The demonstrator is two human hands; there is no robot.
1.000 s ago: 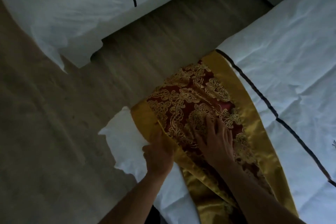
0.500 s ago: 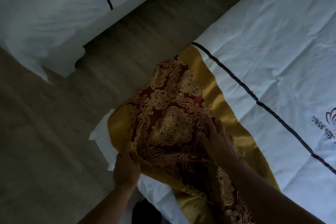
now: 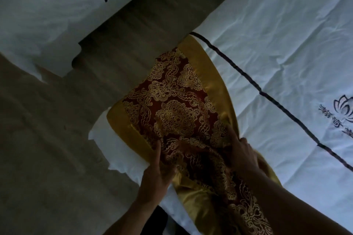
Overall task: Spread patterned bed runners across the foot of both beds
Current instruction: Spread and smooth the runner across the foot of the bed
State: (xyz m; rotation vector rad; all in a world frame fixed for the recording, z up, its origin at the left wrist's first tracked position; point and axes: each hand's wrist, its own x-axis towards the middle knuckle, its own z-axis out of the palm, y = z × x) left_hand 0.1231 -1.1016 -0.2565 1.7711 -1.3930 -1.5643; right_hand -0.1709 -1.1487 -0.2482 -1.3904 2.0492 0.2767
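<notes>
- Head view: the patterned runner lies over the corner of the near bed. Its gold-bordered end reaches the bed's edge beside the floor, and the cloth is rucked up between my hands.
- My left hand grips the runner's near border, thumb on top and fingers tucked beneath.
- My right hand rests on the far side, its fingers sunk into a fold. Whether they pinch the cloth or only press it, I cannot tell.
- The fabric looks like slick satin. If I tug harder with the left hand than the right, I expect the whole strip to slide toward the floor instead of flattening.
- The runner already sits at a slant to the black stripe on the duvet. Pulling from this bunched middle could fix that skew in place, or twist the border over on itself.
- Pressing down while dragging may haul the white duvet along and add creases, since it is already wrinkled near the embroidered logo.
- The duvet corner pokes out loose under the runner's end. Catching it with my left fingers would pull it further out.
- The other bed shows no runner in the part I can see, so I judge the task roughly half done at best.
</notes>
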